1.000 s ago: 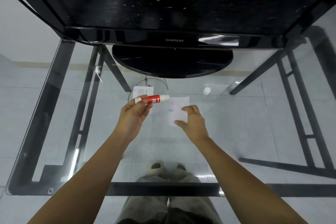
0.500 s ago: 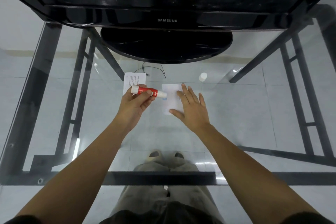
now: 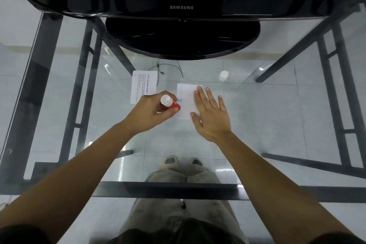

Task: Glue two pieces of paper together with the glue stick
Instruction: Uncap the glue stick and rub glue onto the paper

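My left hand (image 3: 152, 110) grips a red glue stick (image 3: 170, 103) with a white end facing up; its lower end points down at the left edge of a small white paper (image 3: 186, 97) on the glass table. My right hand (image 3: 211, 114) lies flat with straight fingers, pressing the right side of that paper. A second white paper with printed text (image 3: 143, 85) lies just left of it, its near corner hidden by my left hand. The glue tip is hidden, so contact with the paper is unclear.
A black Samsung monitor (image 3: 181, 7) on a round base (image 3: 182, 39) stands at the far side of the glass table (image 3: 59, 134). A small white cap (image 3: 223, 75) lies right of the papers. A thin black cable (image 3: 168, 67) lies behind them.
The glue stick has turned from lying sideways to nearly upright over the paper's left edge. My right hand stays flat on the paper. The view has shifted slightly.
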### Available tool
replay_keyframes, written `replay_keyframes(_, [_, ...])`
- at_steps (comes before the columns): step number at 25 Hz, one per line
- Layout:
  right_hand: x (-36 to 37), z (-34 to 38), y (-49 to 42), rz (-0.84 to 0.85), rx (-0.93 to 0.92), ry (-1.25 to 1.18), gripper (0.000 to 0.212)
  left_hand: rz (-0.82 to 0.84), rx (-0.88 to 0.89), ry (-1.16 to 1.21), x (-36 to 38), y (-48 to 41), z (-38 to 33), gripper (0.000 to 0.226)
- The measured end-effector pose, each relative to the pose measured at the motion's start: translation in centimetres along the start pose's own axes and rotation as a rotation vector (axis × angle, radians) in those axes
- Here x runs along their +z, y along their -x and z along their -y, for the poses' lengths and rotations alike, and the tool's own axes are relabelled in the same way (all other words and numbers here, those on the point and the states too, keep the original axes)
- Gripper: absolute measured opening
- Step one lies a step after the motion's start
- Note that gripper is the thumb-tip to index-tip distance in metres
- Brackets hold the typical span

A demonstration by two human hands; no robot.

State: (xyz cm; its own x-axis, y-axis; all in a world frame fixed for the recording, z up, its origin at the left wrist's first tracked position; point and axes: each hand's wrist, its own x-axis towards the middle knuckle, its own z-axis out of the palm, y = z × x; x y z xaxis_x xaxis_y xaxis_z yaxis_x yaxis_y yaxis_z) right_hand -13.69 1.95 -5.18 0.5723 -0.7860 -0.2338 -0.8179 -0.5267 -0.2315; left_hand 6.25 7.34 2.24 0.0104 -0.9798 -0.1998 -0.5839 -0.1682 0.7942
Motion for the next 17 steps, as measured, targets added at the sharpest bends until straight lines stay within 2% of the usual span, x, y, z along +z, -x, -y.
replay_keyframes(6, [0.3, -0.1, 0.0, -0.017, -0.01, -0.001, 0.066, 0.125, 0.064, -0.052, 0.2, -0.8, 0.7, 0.024])
replay_keyframes(12, [0.3, 0.1, 0.0, -0.041, -0.014, -0.016, 0.067, 0.166, 0.172, -0.181, 0.2, -1.1, 0.3, 0.03])
replay_keyframes(17, [0.2, 0.1, 0.1, -0.046, -0.014, -0.011, 0.067, 0.042, 0.04, -0.119, -0.1, -1.0, 0.0, 0.024])
